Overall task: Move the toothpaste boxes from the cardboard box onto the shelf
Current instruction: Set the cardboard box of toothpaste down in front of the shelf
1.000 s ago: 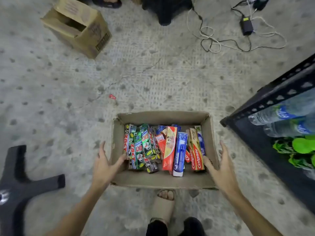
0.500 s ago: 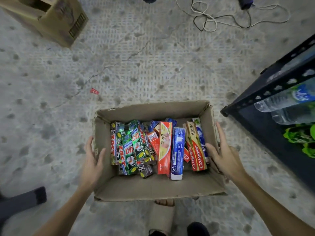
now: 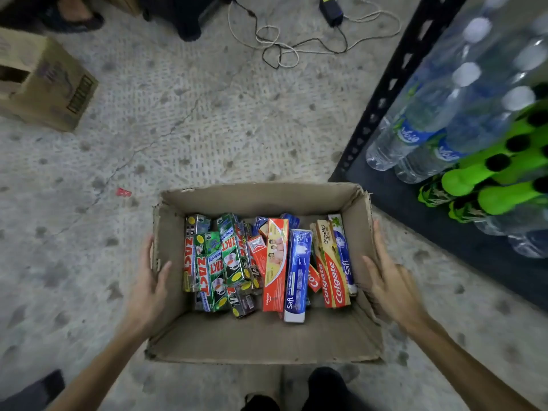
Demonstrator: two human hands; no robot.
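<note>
An open cardboard box (image 3: 261, 339) is in front of me above the floor, with several toothpaste boxes (image 3: 275, 262) packed inside: green Zact ones on the left, red Colgate and blue Safi ones on the right. My left hand (image 3: 148, 286) holds the box's left wall, fingers outside and thumb over the rim. My right hand (image 3: 391, 280) holds the right wall the same way. The black metal shelf (image 3: 394, 69) stands close on the right, its corner just beyond the box's far right corner.
Clear water bottles (image 3: 430, 120) and bright green bottles (image 3: 504, 173) fill the shelf. Another cardboard box (image 3: 44, 84) sits on the floor at far left. Tangled cables and a charger (image 3: 281, 46) lie at the back. My feet show below the box.
My hands closed on the box's side walls and the box rose toward me. The view shifted, bringing the shelf much closer on the right.
</note>
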